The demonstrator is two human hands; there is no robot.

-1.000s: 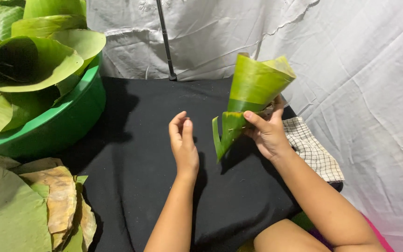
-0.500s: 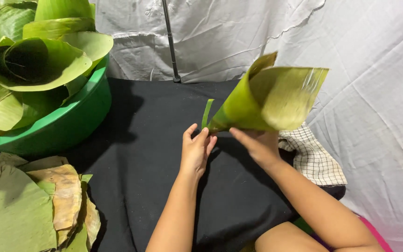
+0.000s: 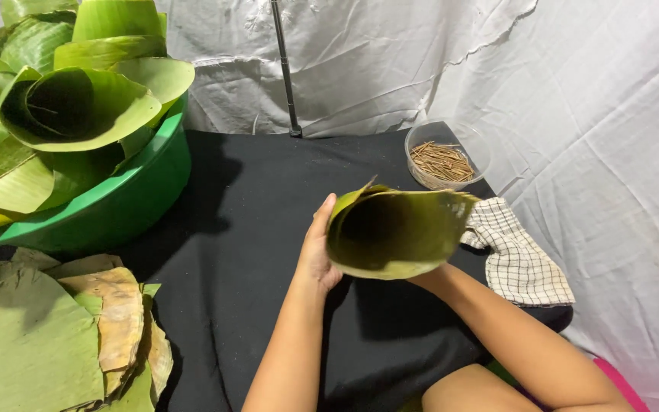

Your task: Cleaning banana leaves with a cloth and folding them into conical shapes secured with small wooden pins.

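A green banana leaf rolled into a cone point(image 3: 394, 233) is held over the black cloth, its wide dark mouth turned toward me. My left hand point(image 3: 318, 252) grips the cone's left edge with fingers wrapped around its side. My right hand is hidden behind and under the cone; only its forearm point(image 3: 512, 336) shows, coming up from the lower right to the cone's underside.
A green basin point(image 3: 127, 206) full of rolled leaf cones stands at the left. Flat leaf pieces point(image 3: 47, 336) are stacked at the lower left. A clear bowl of thin sticks point(image 3: 442, 160) and a checked cloth point(image 3: 520, 255) lie at the right. White sheeting hangs behind.
The cone was upright in my right hand, then tipped sideways; now its mouth faces me and my left hand has closed on its left side.
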